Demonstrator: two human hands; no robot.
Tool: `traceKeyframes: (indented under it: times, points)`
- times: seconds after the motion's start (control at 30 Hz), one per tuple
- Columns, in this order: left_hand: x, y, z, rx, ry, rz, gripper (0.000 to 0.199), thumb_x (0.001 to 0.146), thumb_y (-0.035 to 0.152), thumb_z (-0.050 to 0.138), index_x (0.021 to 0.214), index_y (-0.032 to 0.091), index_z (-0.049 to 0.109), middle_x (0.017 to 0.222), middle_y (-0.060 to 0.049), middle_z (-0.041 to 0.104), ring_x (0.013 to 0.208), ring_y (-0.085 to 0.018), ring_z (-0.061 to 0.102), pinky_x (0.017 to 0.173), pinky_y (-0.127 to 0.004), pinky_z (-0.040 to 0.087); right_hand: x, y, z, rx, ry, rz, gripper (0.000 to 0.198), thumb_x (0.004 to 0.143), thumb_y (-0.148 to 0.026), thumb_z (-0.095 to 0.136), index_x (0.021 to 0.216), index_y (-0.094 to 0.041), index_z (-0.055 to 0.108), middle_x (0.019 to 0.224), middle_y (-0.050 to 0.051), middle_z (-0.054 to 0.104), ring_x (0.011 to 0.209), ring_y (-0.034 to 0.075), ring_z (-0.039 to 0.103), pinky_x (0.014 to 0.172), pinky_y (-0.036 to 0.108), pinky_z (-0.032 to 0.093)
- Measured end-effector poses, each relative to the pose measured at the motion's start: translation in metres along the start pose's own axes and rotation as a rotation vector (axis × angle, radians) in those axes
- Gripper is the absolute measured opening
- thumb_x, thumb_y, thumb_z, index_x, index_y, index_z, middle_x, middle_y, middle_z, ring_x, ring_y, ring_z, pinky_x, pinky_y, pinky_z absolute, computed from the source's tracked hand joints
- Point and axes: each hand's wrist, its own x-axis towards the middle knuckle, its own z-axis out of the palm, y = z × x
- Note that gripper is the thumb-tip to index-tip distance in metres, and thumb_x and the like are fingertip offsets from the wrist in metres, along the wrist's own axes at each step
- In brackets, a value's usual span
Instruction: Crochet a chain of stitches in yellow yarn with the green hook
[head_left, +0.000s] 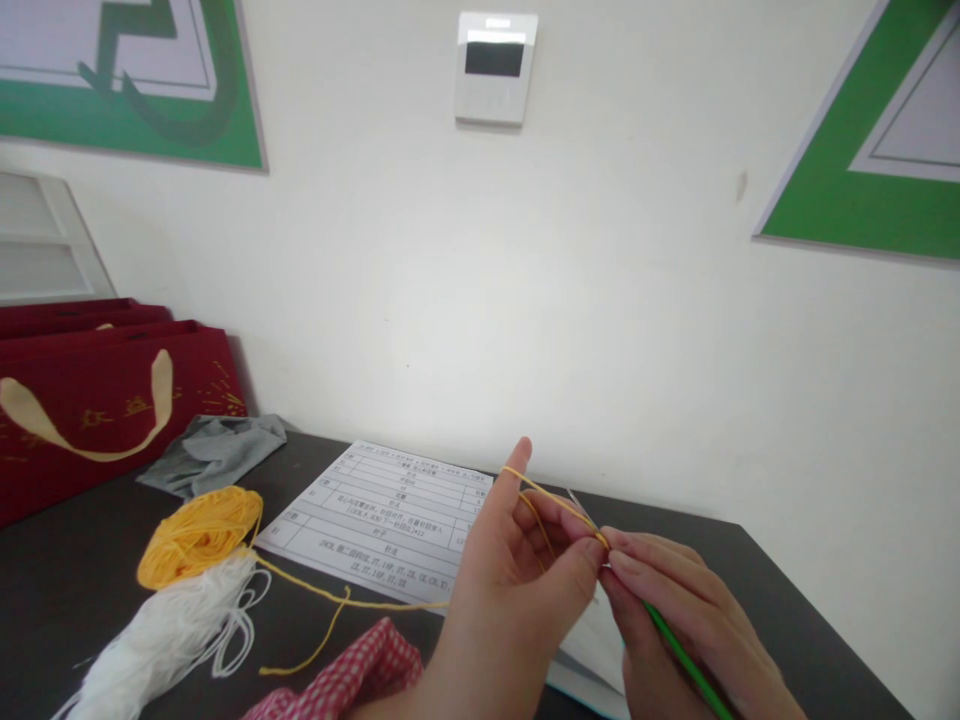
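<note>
My left hand [517,570] is raised over the dark table [67,590], with yellow yarn [551,498] looped over its index finger and pinched between thumb and fingers. My right hand [675,610] meets it fingertip to fingertip and grips a green-handled crochet hook [686,665], whose thin metal tip [579,505] pokes up by the yarn. The strand [337,598] trails left across the table to a yellow yarn ball [199,535].
A white yarn skein [161,640] lies beside the yellow ball. A printed sheet [382,535] sits under my hands, red checked cloth [352,680] at the near edge. Grey cloth [214,452] and a red gift bag [97,410] stand at the back left against the wall.
</note>
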Motion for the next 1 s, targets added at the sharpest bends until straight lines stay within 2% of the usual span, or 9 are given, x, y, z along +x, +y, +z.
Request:
traceKeyframes:
  times: [0.2,0.3,0.4,0.47,0.57,0.77,1.0]
  points:
    - [-0.010,0.009,0.005,-0.010,0.048,-0.049,0.089,0.068,0.010,0.081,0.147,0.009,0.040,0.073,0.003,0.068,0.076,-0.013,0.065,0.081,-0.028,0.052,-0.005,0.005,0.001,-0.098,0.031,-0.093,0.043,0.084,-0.007,0.072,0.121,-0.030,0.071,0.110,0.001,0.076,0.089,0.019,0.073,0.073,0.031,0.065]
    - [-0.010,0.008,0.005,-0.053,0.046,-0.075,0.095,0.063,0.007,0.083,0.147,0.009,0.039,0.071,0.004,0.068,0.073,-0.012,0.064,0.078,-0.027,0.053,-0.004,0.006,-0.001,-0.132,-0.012,-0.130,0.049,0.088,-0.010,0.069,0.132,-0.031,0.063,0.112,0.002,0.075,0.094,0.020,0.071,0.076,0.033,0.065]
    - [-0.009,0.008,0.006,-0.072,0.063,-0.095,0.101,0.057,0.004,0.085,0.147,0.008,0.039,0.069,0.005,0.067,0.068,-0.011,0.063,0.074,-0.025,0.053,0.002,0.005,-0.006,-0.141,-0.030,-0.194,0.052,0.090,-0.010,0.069,0.139,-0.026,0.058,0.107,0.004,0.076,0.094,0.019,0.072,0.074,0.030,0.065]
    - [-0.010,0.009,0.007,-0.075,0.083,-0.091,0.101,0.055,0.003,0.084,0.146,0.008,0.040,0.067,0.005,0.067,0.067,-0.010,0.062,0.071,-0.024,0.053,0.007,0.004,-0.010,-0.152,-0.069,-0.246,0.052,0.089,-0.009,0.069,0.138,-0.021,0.057,0.102,0.005,0.077,0.093,0.019,0.073,0.072,0.029,0.065]
    - [-0.010,0.009,0.009,-0.080,0.105,-0.079,0.097,0.057,0.004,0.084,0.144,0.008,0.042,0.067,0.005,0.066,0.067,-0.010,0.061,0.070,-0.023,0.053,0.010,0.004,-0.014,-0.155,-0.162,-0.260,0.049,0.090,-0.010,0.066,0.137,-0.018,0.057,0.105,0.008,0.078,0.099,0.022,0.072,0.074,0.034,0.065]
    - [-0.010,0.007,0.008,-0.073,0.119,-0.041,0.092,0.062,0.010,0.084,0.144,0.010,0.044,0.071,0.004,0.067,0.071,-0.010,0.062,0.072,-0.022,0.052,0.002,0.013,-0.014,-0.084,-0.149,-0.281,0.045,0.092,-0.008,0.061,0.137,-0.014,0.057,0.117,0.011,0.073,0.111,0.023,0.067,0.088,0.038,0.059]
    - [-0.010,0.006,0.001,0.010,0.078,-0.023,0.083,0.069,0.013,0.081,0.146,0.017,0.047,0.075,0.001,0.068,0.078,-0.014,0.066,0.079,-0.029,0.052,-0.001,0.016,-0.011,-0.038,-0.120,-0.276,0.039,0.096,-0.013,0.057,0.134,-0.016,0.059,0.115,0.011,0.074,0.110,0.025,0.067,0.084,0.040,0.060]
